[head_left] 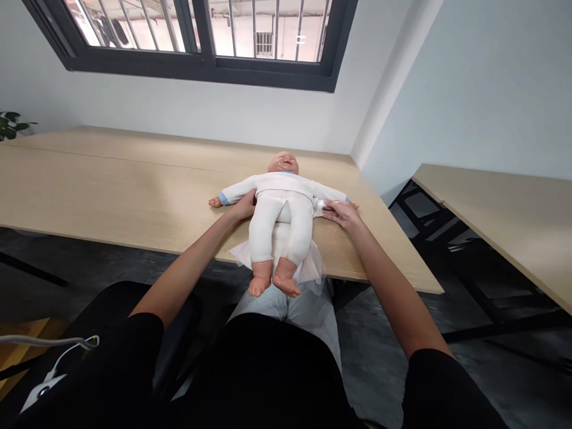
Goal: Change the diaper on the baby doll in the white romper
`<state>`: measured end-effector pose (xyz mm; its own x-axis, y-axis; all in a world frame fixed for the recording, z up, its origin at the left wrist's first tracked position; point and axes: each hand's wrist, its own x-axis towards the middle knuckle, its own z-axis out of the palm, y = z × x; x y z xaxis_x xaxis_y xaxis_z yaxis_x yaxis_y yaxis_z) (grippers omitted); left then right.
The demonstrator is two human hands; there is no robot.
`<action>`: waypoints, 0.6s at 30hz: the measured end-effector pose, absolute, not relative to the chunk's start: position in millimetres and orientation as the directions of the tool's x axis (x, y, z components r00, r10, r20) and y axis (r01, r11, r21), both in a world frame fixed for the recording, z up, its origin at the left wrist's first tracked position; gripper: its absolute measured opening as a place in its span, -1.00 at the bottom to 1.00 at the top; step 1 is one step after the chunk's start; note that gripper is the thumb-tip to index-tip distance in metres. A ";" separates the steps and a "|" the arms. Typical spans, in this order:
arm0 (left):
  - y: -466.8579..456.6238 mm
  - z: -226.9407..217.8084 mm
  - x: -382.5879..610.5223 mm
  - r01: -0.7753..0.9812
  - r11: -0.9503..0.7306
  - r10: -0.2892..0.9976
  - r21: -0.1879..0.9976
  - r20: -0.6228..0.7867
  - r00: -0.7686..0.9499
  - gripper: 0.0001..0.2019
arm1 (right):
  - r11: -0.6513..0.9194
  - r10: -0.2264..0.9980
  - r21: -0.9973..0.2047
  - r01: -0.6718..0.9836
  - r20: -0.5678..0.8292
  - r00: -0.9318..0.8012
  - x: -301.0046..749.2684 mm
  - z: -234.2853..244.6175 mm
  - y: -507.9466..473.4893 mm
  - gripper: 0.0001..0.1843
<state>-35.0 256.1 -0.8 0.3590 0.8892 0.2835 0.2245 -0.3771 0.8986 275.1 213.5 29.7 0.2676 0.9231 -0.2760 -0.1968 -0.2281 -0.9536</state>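
Note:
A baby doll (pixel 281 202) in a white long-sleeved suit with blue cuffs lies on its back on the light wood table (pixel 134 190), legs pointing toward me and feet past the table's near edge. Under its hips spreads a thin white nappy (pixel 313 268). My left hand (pixel 243 207) presses against the doll's side at the waist, its fingers hidden behind the body. On the far side, my right hand (pixel 342 214) holds a white tab (pixel 320 207) of the nappy beside the doll's hip.
A second wooden table (pixel 491 220) stands to the right across a gap with dark metal legs. A window with bars (pixel 196 36) sits above the far wall, and a green plant (pixel 11 124) shows at the far left. A white cable (pixel 49 341) lies at lower left.

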 end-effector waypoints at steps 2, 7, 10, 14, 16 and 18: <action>250.2 2.0 -36.8 0.216 -0.391 0.870 0.895 0.283 0.403 -0.16 | -0.232 0.932 -0.953 -0.194 -0.275 0.237 275.1 29.1 212.6 -0.89; 234.6 10.9 -28.4 0.148 -0.397 0.854 0.906 0.305 0.422 -0.08 | -0.222 0.968 -0.958 -0.184 -0.239 0.077 265.9 24.4 207.8 -0.86; 227.8 15.0 -18.7 0.013 -0.314 0.877 0.949 0.285 0.387 -0.09 | -0.188 0.980 -0.969 -0.163 -0.195 0.028 258.4 22.6 204.4 -0.87; 221.8 18.6 -9.0 -0.093 -0.234 0.906 0.968 0.251 0.341 -0.12 | -0.160 0.984 -0.976 -0.148 -0.170 0.059 252.3 25.2 199.8 -0.87; 221.0 19.3 -7.4 -0.076 -0.181 0.916 0.981 0.196 0.350 -0.10 | -0.158 0.982 -0.977 -0.143 -0.170 0.079 250.5 27.5 197.5 -0.88; 221.9 19.8 -8.4 -0.056 -0.130 0.919 0.990 0.141 0.367 -0.08 | -0.167 0.979 -0.976 -0.138 -0.181 0.091 248.6 29.3 195.8 -0.87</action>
